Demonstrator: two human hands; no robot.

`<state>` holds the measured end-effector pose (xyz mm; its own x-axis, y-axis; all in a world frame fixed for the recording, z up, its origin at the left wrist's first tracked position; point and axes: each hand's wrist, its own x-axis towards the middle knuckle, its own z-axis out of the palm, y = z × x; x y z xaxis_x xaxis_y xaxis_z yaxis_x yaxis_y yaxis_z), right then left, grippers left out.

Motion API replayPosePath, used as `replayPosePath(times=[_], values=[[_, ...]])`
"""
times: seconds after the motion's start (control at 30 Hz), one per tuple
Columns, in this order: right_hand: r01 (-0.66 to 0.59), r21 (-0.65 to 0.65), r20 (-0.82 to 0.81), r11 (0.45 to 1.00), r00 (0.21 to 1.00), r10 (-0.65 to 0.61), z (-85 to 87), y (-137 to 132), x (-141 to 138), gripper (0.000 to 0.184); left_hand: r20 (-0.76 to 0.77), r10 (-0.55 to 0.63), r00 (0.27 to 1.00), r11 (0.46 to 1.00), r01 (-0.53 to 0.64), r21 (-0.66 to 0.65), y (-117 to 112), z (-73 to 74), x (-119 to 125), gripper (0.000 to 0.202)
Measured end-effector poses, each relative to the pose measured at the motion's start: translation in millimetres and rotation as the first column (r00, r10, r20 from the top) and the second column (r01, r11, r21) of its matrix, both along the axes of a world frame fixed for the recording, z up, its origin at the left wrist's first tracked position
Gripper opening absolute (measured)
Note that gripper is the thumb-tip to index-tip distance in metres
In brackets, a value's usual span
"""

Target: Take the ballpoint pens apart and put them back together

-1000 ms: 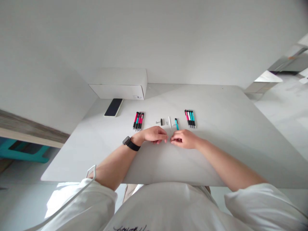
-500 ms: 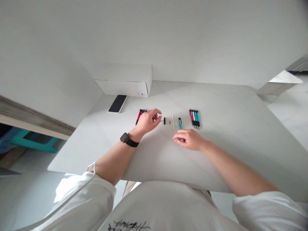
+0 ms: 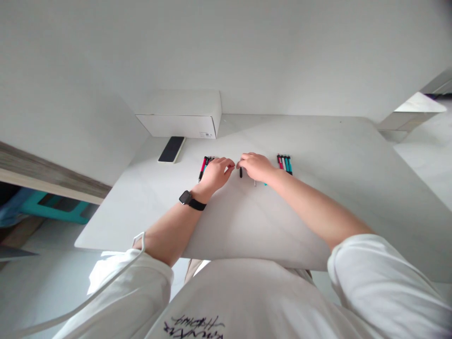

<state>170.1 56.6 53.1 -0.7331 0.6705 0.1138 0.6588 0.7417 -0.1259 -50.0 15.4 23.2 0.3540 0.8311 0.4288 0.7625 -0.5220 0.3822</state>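
The counter (image 3: 226, 226) is a smooth pale slab with faint marble-like veining, its near left corner rounded. Over its middle the person's two bare hands come close together. The left hand (image 3: 216, 174) arches, thumb and forefinger drawn nearly to a point; I cannot tell whether that grip has hold of anything small. The right hand (image 3: 257, 166) bends its fingers downward just across from it, their tips close together, and what, if anything, this grip pinches is hidden from me too.

By the right fingertips a stubby black cylinder (image 3: 240, 173) lies on the counter, its upper end close to the fingers. Under the right hand and wrist peek the end of a thin, pale rod (image 3: 254, 183) and a sliver of teal (image 3: 265, 184).

Slim, glossy pens (image 3: 203, 167) lie side by side beyond the left hand, partly covered by it; a second row of pens (image 3: 284, 164), red, white and teal with black ends, lies past the right wrist. Farther back, a flat dark-glass phone (image 3: 171, 149) with a pale edge rests before a matte white oblong box (image 3: 176, 126). A square-faced watch (image 3: 185, 197) on a black strap circles the left wrist.
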Motion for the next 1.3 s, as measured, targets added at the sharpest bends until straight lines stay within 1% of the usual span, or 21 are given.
replayPosePath(times=[0.07, 0.13, 0.2, 0.27, 0.33, 0.4, 0.5, 0.57, 0.67, 0.8, 0.9, 1.03, 1.3], values=[[-0.039, -0.024, 0.04, 0.999, 0.998, 0.04, -5.3, 7.3, -5.5, 0.033, 0.1, 0.043, 0.994, 0.999, -0.043, 0.003, 0.5, 0.6, 1.3, 0.015], [-0.06, -0.04, 0.047, 0.997, 0.997, 0.061, -6.7, 10.7, -6.3, 0.027, 0.195, 0.082, 0.977, 0.997, -0.081, -0.016, 2.0, -0.6, 2.4, 0.014], [-0.051, -0.038, 0.012, 0.998, 0.999, 0.051, -4.6, 10.9, -3.3, 0.021, 0.282, 0.122, 0.952, 0.992, -0.109, -0.061, 4.1, -2.9, 3.1, 0.014], [-0.016, -0.03, -0.065, 0.999, 0.998, 0.014, 0.0, 7.7, 2.6, 0.019, 0.353, 0.149, 0.924, 0.986, -0.114, -0.117, 5.5, -5.3, 4.1, 0.015], [0.033, -0.029, -0.17, 0.999, 0.985, -0.038, 5.5, 1.0, 10.2, 0.018, 0.41, 0.146, 0.9, 0.983, -0.088, -0.158, 5.1, -6.8, 6.1, 0.017], [0.084, -0.033, -0.271, 0.996, 0.958, -0.09, 9.8, -8.5, 18.1, 0.017, 0.464, 0.12, 0.878, 0.984, -0.041, -0.176, 2.7, -7.1, 9.8, 0.018], [0.157, -0.026, -0.368, 0.987, 0.917, -0.156, 10.6, -24.9, 28.2, 0.014, 0.525, 0.088, 0.847, 0.98, 0.021, -0.198, -2.4, -6.7, 17.4, 0.021], [0.194, -0.021, -0.405, 0.981, 0.895, -0.186, 6.4, -34.2, 33.5, 0.013, 0.547, 0.077, 0.834, 0.974, 0.054, -0.219, -5.2, -6.7, 22.0, 0.023], [0.228, -0.014, -0.452, 0.974, 0.867, -0.209, -4.6, -42.7, 39.8, 0.014, 0.568, 0.067, 0.82, 0.967, 0.087, -0.24, -6.7, -7.2, 25.3, 0.025], [0.225, 0.011, -0.5, 0.974, 0.845, -0.19, -19.4, -44.3, 44.8, 0.012, 0.564, 0.078, 0.822, 0.968, 0.073, -0.242, -6.5, -5.8, 25.1, 0.024], [0.216, 0.033, -0.535, 0.976, 0.829, -0.166, -26.3, -42.6, 45.3, 0.01, 0.547, 0.067, 0.835, 0.967, 0.081, -0.242, -8.1, -2.7, 25.6, 0.024], [0.199, 0.034, -0.555, 0.979, 0.818, -0.147, -29.5, -41.6, 43.7, 0.011, 0.524, 0.039, 0.851, 0.969, 0.097, -0.228, -11.2, 0.3, 27.6, 0.021], [0.198, 0.033, -0.536, 0.98, 0.831, -0.15, -28.6, -44.8, 41.8, 0.011, 0.488, 0.041, 0.872, 0.971, 0.079, -0.224, -13.1, 2.0, 27.8, 0.02]])
